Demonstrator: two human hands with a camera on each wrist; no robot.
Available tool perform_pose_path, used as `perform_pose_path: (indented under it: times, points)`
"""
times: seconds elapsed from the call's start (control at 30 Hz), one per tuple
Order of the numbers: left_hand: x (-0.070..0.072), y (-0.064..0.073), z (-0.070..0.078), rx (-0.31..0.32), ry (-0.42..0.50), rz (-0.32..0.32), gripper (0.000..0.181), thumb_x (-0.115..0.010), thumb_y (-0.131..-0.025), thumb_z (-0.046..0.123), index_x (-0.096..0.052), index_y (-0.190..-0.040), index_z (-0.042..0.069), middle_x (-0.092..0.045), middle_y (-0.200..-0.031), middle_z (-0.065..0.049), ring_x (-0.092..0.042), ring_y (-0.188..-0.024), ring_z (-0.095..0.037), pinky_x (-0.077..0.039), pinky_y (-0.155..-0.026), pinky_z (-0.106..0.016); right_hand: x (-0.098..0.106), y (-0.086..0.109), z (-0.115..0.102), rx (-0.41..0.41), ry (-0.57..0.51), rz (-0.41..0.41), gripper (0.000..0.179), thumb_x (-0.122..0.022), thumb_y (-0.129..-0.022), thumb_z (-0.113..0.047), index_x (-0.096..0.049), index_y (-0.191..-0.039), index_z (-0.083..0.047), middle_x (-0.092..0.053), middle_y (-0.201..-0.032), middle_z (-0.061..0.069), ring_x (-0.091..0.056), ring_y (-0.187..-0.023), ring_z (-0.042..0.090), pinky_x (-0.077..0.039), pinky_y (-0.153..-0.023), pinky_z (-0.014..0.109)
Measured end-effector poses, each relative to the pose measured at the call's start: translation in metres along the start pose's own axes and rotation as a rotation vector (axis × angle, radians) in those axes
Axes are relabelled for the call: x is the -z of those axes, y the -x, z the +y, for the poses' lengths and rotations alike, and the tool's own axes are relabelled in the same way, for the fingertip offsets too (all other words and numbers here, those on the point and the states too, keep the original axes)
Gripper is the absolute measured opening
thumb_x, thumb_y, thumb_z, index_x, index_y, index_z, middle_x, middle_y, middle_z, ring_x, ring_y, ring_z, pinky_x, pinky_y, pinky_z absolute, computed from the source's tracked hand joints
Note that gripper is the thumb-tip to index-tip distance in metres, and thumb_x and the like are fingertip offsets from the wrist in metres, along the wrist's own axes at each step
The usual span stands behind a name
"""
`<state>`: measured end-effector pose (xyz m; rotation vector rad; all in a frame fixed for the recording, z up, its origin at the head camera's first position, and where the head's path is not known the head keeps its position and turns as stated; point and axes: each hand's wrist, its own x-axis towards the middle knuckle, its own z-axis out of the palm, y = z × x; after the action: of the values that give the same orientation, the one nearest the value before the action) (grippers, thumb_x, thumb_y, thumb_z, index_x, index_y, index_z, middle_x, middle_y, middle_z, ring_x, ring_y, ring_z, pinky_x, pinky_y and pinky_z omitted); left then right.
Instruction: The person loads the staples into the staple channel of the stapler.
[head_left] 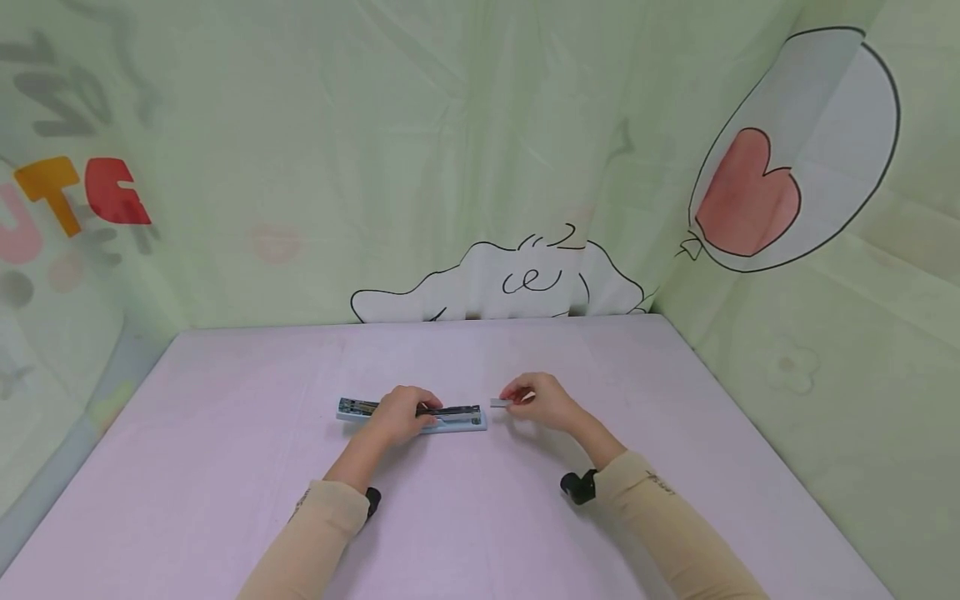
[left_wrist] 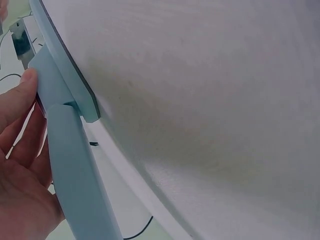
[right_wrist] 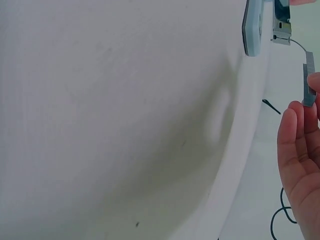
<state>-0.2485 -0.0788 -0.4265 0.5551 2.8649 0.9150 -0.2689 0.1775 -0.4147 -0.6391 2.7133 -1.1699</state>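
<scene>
My left hand [head_left: 403,414] grips a light blue stapler [head_left: 471,423] near its middle, over the table. Its top is swung open, with the cover lying back to the left and the dark metal magazine exposed. In the left wrist view, the thumb presses the side of the stapler [left_wrist: 82,165] and the other fingers pass behind it. A short grey strip of staples [head_left: 497,403] is pinched between thumb and fingers of my right hand [head_left: 543,402], just off the stapler's right end. The right wrist view shows the staple strip [right_wrist: 307,82] standing apart from the metal magazine end [right_wrist: 281,32].
The pale table [head_left: 465,517] stretches around both hands, its back edge meeting a light green printed curtain [head_left: 315,167]. Black wrist cameras [head_left: 579,487] hang below the forearms, close over the tabletop.
</scene>
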Motion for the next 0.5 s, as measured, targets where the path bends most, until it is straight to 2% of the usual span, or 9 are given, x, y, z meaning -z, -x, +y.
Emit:
perform_pose_path:
  times: [0.33,0.5]
  points:
    - [0.0,-0.001,-0.001,0.018,-0.017,-0.003,0.019,-0.068,-0.082,0.012,-0.069,-0.101,0.012,-0.065,-0.093,0.0,-0.057,-0.085,-0.015,-0.045,-0.078,-0.036,-0.009,-0.005,-0.008,0.065,-0.028,-0.027,0.015,-0.068,-0.077,0.003,-0.067,-0.091,0.002,-0.061,-0.084,0.008,-0.054,-0.076,0.015,-0.05,-0.069,0.025]
    - [0.0,-0.002,-0.001,0.01,-0.022,-0.001,0.018,-0.067,-0.083,0.012,-0.069,-0.1,0.012,-0.065,-0.092,0.001,-0.057,-0.084,-0.015,-0.045,-0.077,-0.036,-0.012,-0.006,-0.011,0.052,-0.027,-0.021,0.015,-0.067,-0.077,0.003,-0.068,-0.091,0.0,-0.06,-0.085,0.006,-0.054,-0.078,0.015,-0.049,-0.068,0.024]
